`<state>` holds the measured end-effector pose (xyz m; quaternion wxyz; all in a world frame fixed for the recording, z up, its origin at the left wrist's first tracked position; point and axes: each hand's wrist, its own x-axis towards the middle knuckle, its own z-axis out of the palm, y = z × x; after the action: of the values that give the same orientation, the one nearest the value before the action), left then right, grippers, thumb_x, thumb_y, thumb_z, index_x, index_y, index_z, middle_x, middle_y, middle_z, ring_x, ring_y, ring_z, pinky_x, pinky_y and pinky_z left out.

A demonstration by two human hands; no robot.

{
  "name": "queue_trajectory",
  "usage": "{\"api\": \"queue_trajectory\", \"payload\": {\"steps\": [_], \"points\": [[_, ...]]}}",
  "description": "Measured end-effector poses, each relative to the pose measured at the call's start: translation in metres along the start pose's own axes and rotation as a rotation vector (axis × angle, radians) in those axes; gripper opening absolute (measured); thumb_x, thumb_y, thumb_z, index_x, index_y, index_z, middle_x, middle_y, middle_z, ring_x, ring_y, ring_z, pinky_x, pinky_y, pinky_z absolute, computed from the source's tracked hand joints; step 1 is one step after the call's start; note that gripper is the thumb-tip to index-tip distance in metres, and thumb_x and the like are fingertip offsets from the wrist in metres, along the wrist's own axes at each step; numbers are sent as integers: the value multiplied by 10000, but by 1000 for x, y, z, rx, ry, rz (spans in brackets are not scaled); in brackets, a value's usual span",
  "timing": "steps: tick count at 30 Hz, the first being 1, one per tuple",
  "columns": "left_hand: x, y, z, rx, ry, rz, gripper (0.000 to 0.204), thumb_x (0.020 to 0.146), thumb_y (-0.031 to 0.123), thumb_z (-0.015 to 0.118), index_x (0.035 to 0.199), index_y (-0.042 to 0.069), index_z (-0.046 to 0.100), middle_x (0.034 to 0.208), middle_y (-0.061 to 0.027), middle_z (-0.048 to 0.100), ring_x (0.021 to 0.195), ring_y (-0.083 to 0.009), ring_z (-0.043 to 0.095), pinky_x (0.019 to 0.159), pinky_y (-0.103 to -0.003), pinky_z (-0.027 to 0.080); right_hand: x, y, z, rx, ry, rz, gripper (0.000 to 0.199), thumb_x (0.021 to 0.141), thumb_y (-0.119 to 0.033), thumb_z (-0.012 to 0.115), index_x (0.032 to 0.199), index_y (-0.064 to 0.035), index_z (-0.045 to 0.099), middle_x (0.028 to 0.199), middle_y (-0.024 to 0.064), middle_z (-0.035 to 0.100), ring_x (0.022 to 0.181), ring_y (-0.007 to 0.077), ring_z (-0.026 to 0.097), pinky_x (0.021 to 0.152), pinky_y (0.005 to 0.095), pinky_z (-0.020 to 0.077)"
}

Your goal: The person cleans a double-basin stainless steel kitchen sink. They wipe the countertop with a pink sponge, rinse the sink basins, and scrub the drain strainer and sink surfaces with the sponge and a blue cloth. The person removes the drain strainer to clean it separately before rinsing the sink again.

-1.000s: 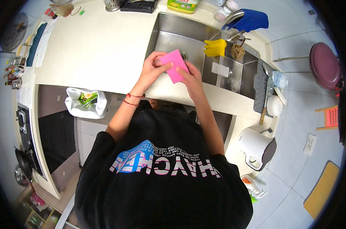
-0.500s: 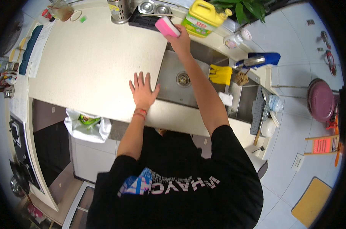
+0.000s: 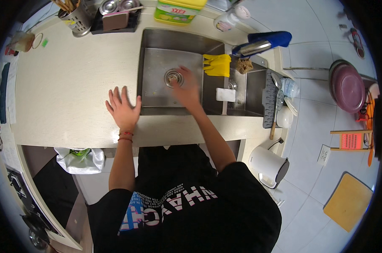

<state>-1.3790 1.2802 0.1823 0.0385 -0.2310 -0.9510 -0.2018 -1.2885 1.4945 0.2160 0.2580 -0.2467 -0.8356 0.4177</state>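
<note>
My left hand (image 3: 124,111) lies flat on the pale countertop (image 3: 73,84), fingers spread, just left of the sink's near corner. Over the large steel sink basin (image 3: 157,59) hangs my right hand (image 3: 187,89), blurred by motion. Its thumb and fingers look apart, and I see nothing in it. The drain (image 3: 170,80) shows beside its fingertips. A sponge (image 3: 115,21) with a brown face and a pink edge rests on the black tray (image 3: 99,28) at the back. Yellow rubber gloves (image 3: 217,65) drape over the divider between the basins.
A yellow jug (image 3: 178,12) and a white bottle (image 3: 231,19) stand behind the sink. A white cloth (image 3: 225,95) lies on the divider. Right of it are a scrubber (image 3: 244,65), a grey drain mat (image 3: 270,99) and a kettle (image 3: 264,162). A utensil holder (image 3: 76,21) stands back left.
My right hand has let go of the pink and white sponge, now on the black tray, and has come back over the large basin. My left hand stays on the countertop. The view has shifted.
</note>
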Motion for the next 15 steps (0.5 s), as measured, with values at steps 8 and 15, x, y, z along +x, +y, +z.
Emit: {"api": "queue_trajectory", "payload": {"steps": [8,15], "points": [[-4,-1,6,43,15,25,587,887,479,540,1371,156,462,1456,-127,372,1409,-321,245,1142,-543,135,-24,119,-230,859,449,630,220,937,-162,570,1063,13,616,934,66,655,868,141,621,794,267,508],[-15,12,14,31,-34,-2,625,902,493,523,1420,161,413,1484,-131,341,1421,-323,219,1143,-532,135,103,185,-286,175,389,352,634,923,-388,597,1320,86,457,1284,214,548,1158,293,557,952,363,449]]}}
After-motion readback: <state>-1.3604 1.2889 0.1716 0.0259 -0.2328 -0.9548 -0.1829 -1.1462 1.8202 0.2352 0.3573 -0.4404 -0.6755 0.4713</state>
